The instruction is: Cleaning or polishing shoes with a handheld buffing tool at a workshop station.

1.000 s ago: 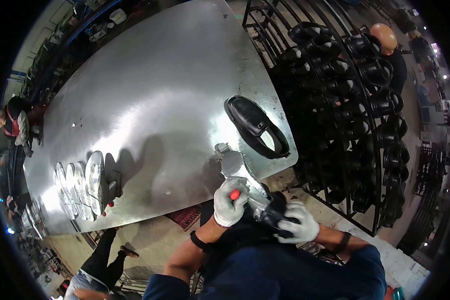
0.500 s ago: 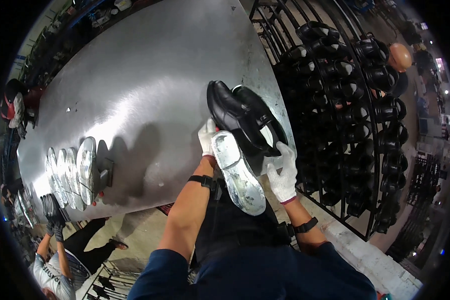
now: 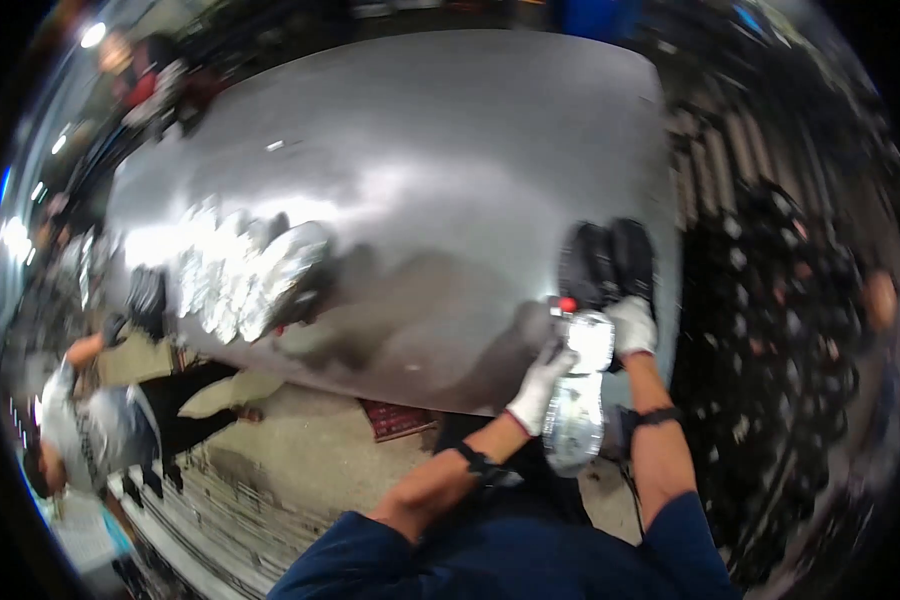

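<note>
My gloved left hand [image 3: 544, 382] is closed around the side of a silver, sole-shaped metal shoe last [image 3: 574, 425], which hangs over the table's near edge with its sole face up. A red knob [image 3: 568, 304] shows at its far end. Just beyond lies a pair of black shoes, a left one [image 3: 585, 265] and a right one [image 3: 631, 256], side by side with toes pointing away. My gloved right hand [image 3: 633, 326] covers the heel end of the right shoe, fingers closed over it, though motion blur softens their outline.
Several silver lasts [image 3: 285, 275] stand in a row at the left of the grey metal table [image 3: 450, 130]. A rack of dark shoes [image 3: 770, 330] stands close on the right. A co-worker [image 3: 110, 425] is at the lower left, hands near dark items. A red patterned mat [image 3: 395, 420] lies on the floor.
My view has swung to the right, so table and lasts sit differently in it. The silver last now points straight away from me. My right hand has closed over the shoe's heel.
</note>
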### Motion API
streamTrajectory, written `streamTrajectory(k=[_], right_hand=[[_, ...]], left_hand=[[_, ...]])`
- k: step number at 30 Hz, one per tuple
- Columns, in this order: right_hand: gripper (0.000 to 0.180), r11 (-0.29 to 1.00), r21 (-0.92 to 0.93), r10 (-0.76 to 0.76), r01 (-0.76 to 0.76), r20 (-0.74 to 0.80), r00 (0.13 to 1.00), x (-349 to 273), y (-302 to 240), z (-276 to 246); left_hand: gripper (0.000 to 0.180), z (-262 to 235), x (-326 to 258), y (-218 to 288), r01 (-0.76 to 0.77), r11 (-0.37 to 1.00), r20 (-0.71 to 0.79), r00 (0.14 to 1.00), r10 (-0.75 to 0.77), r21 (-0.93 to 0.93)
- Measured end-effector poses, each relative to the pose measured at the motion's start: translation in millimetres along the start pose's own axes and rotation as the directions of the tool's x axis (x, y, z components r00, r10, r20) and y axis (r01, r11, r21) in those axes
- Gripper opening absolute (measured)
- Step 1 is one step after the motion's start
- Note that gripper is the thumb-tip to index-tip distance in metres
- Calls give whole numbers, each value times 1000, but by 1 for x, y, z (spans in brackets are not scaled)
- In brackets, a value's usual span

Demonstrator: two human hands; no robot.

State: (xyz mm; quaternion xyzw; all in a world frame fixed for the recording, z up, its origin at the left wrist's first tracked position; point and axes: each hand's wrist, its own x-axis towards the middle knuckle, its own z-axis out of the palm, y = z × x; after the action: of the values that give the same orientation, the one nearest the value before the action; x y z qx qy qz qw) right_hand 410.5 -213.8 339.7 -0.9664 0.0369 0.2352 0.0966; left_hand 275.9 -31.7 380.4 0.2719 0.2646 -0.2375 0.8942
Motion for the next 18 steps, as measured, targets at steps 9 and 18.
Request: streamTrajectory(k=[9, 18], right_hand=[[36, 999, -25, -28, 24, -190, 981, 15, -5, 18], [62, 990, 60, 130, -126, -70, 989, 10, -38, -16]], left_hand=[[80, -67, -9, 137, -695, 629, -550, 694, 464, -348], [98, -172, -47, 235, -960, 260, -669, 125, 733, 106]])
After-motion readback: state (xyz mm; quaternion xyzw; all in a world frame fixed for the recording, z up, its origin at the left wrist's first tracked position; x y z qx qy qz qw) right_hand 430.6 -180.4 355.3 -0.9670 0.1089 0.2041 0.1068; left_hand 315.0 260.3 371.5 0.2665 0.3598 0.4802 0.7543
